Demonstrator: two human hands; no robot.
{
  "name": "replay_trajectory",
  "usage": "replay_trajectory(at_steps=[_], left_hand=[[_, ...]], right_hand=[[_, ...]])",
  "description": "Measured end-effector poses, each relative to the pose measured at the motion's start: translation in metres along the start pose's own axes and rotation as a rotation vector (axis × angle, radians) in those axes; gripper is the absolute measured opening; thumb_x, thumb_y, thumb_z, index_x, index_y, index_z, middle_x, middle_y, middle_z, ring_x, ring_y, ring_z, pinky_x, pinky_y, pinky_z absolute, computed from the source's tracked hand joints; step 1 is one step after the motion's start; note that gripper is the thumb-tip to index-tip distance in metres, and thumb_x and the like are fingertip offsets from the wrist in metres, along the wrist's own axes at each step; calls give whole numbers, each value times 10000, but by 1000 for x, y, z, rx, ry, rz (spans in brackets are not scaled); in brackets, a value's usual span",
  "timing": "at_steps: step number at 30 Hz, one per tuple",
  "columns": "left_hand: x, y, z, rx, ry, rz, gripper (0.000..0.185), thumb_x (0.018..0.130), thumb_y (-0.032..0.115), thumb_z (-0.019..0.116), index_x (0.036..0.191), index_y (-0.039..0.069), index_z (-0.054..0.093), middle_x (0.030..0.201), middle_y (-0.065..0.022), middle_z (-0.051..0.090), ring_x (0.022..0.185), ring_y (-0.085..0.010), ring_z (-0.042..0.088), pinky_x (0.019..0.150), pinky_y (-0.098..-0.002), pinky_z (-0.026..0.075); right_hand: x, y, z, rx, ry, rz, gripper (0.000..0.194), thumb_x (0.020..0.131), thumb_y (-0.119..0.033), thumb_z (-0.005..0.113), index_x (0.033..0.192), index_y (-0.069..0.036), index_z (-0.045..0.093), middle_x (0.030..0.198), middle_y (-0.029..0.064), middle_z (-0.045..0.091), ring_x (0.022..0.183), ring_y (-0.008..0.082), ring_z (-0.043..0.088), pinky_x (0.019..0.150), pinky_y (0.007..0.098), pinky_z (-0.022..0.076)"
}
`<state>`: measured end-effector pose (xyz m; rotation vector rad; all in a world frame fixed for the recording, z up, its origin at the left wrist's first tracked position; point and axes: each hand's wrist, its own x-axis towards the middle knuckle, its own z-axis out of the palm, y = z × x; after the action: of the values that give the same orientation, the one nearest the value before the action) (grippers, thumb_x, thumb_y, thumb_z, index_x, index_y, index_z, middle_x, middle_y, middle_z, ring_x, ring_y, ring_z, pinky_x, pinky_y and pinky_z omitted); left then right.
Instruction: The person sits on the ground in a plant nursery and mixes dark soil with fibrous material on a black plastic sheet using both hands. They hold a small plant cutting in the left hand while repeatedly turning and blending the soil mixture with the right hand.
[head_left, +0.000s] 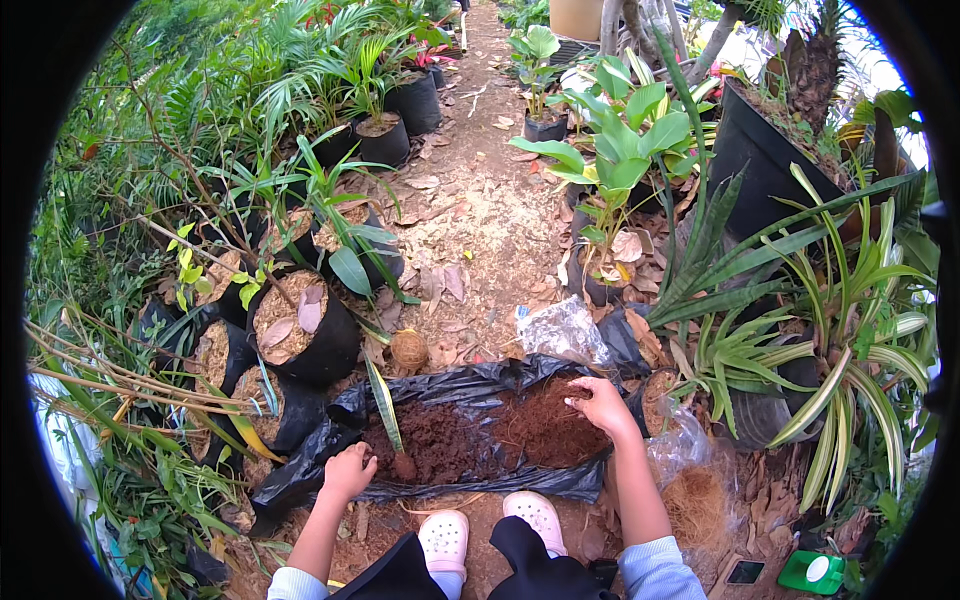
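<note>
A black plastic sheet (559, 484) lies on the ground before me, with dark soil (442, 435) on its left part and reddish-brown, fibrous coir (551, 427) on its right. My left hand (350, 469) is at the left side of the dark soil, fingers curled; whether they grip anything is hidden. Close to it, a yellow-edged snake plant leaf (383, 401) leans upright, a brown root ball (404, 466) at its base. My right hand (604, 405) hovers at the right edge of the coir, its bent fingers apart and brown bits on the fingertips.
Black grow bags (307, 326) with plants crowd the left. Beyond the sheet are a brown fibre ball (409, 349) and crumpled clear plastic (562, 330). Loose coconut fibre (694, 506), a phone-like device (745, 572) and a green container (811, 571) lie at right.
</note>
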<state>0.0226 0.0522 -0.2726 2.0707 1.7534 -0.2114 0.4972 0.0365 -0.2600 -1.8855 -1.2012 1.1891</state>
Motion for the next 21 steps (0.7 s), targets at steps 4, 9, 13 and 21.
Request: replay_trajectory(at_steps=[4,9,13,21], left_hand=[[-1,0,1,1,3,-4,284,866,333,584,1027,99,574,999,-89,672,940,-288,648,797,-442,494],[0,0,1,-7,28,21,280,868,331,583,1026,100,575,988,-91,672,937,-290,648,797,-443,494],[-1,-3,3,11,10,12,280,870,331,582,1027,100,573,972,-93,671,920,-293,651,786,-446,497],[0,-4,-1,5,17,21,279,869,327,583,1017,91,568,956,-98,672,901,-298,654,770,-446,502]], right_hand=[[-2,0,-1,66,111,-89,376,787,-49,737,1138,20,622,1020,131,690,933,198,645,845,309,494],[13,37,23,-38,-72,224,527,819,-124,727,1300,-83,516,1161,113,590,896,206,599,693,333,515],[13,64,26,-412,69,36,606,738,-91,749,1296,-115,516,1161,160,572,1005,280,609,845,373,499],[19,56,58,-640,-312,1,567,762,-193,700,1298,-201,514,1294,182,467,1115,361,568,911,438,500]])
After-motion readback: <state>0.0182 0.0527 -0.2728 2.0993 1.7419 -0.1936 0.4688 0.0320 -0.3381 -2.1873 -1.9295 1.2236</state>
